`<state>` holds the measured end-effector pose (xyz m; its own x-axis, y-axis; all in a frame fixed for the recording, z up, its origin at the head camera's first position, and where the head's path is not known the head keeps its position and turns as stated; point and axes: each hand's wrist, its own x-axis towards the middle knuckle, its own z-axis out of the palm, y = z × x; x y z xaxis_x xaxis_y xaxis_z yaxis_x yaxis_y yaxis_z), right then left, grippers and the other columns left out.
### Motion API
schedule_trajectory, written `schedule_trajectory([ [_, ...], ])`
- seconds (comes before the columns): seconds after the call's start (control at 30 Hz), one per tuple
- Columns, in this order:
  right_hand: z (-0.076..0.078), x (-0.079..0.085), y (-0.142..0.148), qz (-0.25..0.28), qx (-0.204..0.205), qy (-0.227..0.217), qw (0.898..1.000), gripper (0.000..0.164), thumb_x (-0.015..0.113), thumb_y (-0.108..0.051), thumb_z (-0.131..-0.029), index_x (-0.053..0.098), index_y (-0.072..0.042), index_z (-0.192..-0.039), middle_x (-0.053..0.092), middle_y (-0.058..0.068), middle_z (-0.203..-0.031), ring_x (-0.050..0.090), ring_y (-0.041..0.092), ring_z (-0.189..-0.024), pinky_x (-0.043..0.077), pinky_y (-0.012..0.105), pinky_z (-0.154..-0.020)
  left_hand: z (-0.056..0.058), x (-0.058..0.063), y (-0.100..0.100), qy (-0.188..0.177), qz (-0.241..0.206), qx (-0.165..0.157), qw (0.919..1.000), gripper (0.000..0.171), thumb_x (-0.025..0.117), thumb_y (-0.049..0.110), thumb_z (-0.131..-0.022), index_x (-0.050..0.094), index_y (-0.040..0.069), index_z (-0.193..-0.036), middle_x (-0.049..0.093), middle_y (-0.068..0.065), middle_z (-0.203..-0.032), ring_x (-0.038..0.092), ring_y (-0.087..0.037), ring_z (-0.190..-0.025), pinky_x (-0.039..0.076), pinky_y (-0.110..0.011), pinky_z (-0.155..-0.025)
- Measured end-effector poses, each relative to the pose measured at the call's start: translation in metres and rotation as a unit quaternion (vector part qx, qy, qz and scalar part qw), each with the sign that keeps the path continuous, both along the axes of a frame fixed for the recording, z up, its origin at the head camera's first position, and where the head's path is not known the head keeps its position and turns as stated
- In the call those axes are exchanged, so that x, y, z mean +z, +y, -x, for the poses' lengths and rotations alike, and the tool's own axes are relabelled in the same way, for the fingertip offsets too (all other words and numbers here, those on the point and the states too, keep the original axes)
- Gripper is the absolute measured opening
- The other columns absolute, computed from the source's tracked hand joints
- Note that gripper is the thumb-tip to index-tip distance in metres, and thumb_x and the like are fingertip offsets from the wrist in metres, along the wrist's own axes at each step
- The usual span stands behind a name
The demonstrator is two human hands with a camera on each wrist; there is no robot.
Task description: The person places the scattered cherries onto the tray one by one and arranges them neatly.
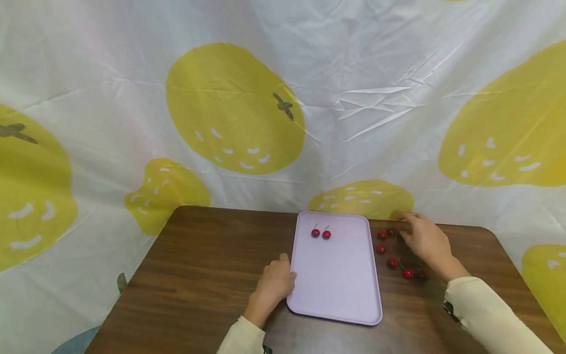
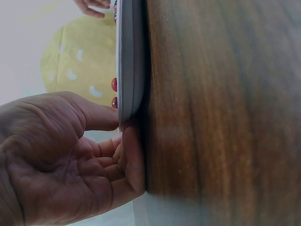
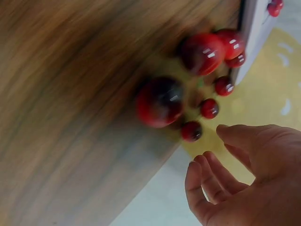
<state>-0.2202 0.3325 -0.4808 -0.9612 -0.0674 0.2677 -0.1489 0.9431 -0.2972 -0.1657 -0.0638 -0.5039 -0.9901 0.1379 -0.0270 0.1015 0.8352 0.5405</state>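
A pale lilac tray (image 1: 333,280) lies on the wooden table. My left hand (image 1: 273,281) grips its left edge; in the left wrist view the thumb (image 2: 101,117) is on the rim and the fingers curl at its underside. Two red cherries with stems (image 1: 326,235) sit side by side near the tray's far end. To the right of the tray, several dark red cherries (image 1: 392,263) lie loose on the table. Over the far end of that group is my right hand (image 1: 428,242). Its thumb and fingers are spread apart with nothing between them, close to a cherry (image 3: 191,131).
The brown table (image 1: 212,265) extends left and right of the tray. Behind its far edge hangs a white cloth (image 1: 345,147) printed with large yellow fruit. Bluish material (image 1: 77,341) shows at the lower left, beside the table.
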Motion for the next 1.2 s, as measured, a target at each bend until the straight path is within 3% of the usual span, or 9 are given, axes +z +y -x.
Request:
schedule_trajectory([
  [0.3, 0.002, -0.007, 0.019, -0.011, -0.017, -0.072, 0.997, 0.043, 0.073, -0.028, -0.097, 0.063, -0.011, -0.135, 0.071, 0.026, -0.129, 0.067, 0.057, -0.111, 0.055, 0.065, -0.070, 0.000, 0.002, -0.001, 0.001, 0.003, 0.000, 1.0000, 0.030, 0.074, 0.014, -0.096, 0.057, -0.007, -0.110, 0.071, -0.031, -0.099, 0.071, -0.051, -0.092, 0.058, -0.060, -0.081],
  [0.7, 0.000, -0.012, 0.022, -0.013, -0.010, -0.093, 0.996, 0.030, 0.076, -0.027, -0.096, 0.072, -0.013, -0.122, 0.078, 0.021, -0.115, 0.070, 0.055, -0.104, 0.054, 0.062, -0.064, -0.002, -0.002, 0.000, 0.014, 0.007, -0.005, 0.9999, 0.029, 0.075, 0.014, -0.095, 0.058, -0.006, -0.106, 0.071, -0.031, -0.096, 0.072, -0.051, -0.089, 0.058, -0.060, -0.077],
  [1.2, 0.002, -0.007, 0.016, -0.014, -0.014, -0.068, 0.997, 0.021, 0.075, -0.023, -0.095, 0.074, -0.015, -0.114, 0.077, 0.023, -0.109, 0.072, 0.054, -0.098, 0.053, 0.059, -0.061, -0.001, -0.003, -0.001, 0.021, 0.006, 0.000, 0.9998, 0.029, 0.076, 0.014, -0.095, 0.058, -0.006, -0.106, 0.071, -0.030, -0.096, 0.072, -0.052, -0.089, 0.058, -0.060, -0.078],
])
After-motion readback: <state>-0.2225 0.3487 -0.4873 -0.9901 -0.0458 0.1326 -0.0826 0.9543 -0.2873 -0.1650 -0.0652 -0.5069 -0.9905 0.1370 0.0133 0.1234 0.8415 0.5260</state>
